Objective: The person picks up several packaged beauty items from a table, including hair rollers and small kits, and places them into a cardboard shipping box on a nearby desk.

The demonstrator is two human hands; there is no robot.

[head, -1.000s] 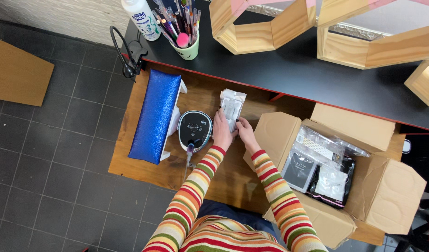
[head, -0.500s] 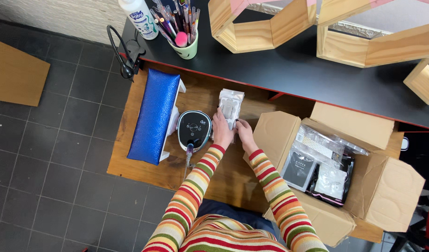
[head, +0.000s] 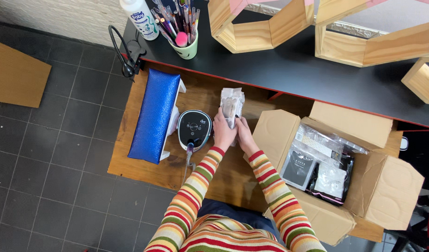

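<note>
While a person in striped sleeves leans over a wooden table [head: 144,172], both hands grip a clear plastic packet [head: 232,105] held just above its middle. Left hand [head: 222,133] wraps the packet's left side; right hand [head: 245,135] closes on its near right edge. Just left sits a round black-and-white device [head: 194,129], then a blue cushion [head: 155,115]. An open cardboard box [head: 387,186] of bagged items stands at right.

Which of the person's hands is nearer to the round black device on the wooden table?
The left hand. It is just right of the round black device, almost touching it, and grips the clear packet. The right hand is farther right, on the packet's lower edge.
</note>
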